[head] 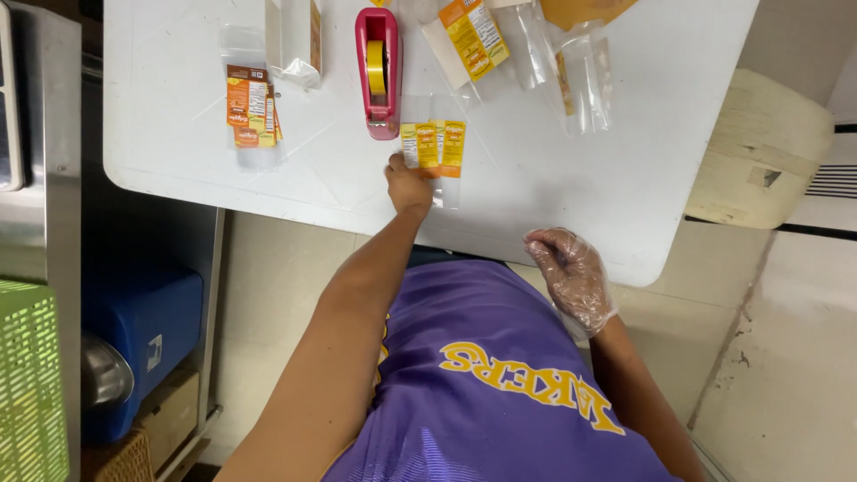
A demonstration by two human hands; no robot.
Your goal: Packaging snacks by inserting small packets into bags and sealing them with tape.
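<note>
- I see my left hand stretched out over the white table, its fingers curled down onto the near edge of a clear packet with yellow and orange labels; it pins or pinches that edge, and I cannot tell which from above.
- That packet lies flat on the table, just in front of the red tape dispenser, its top edge almost touching the dispenser's base.
- My right hand wears a thin clear plastic glove and hangs off the near edge of the table, by my chest. Its fingers are loosely bent inward, half closed, and I see nothing gripped in it.
- The dispenser stands lengthwise away from me with a yellow roll of tape in its middle.
- To the left, well apart from my hands, a small stack of orange labelled packets lies in a clear sleeve, with an upright clear bag beyond it.
- To the right of the dispenser I see another orange-labelled packet lying tilted, and empty clear bags beside it.
- A blue cooler sits on the floor left of me, under the table's edge.
</note>
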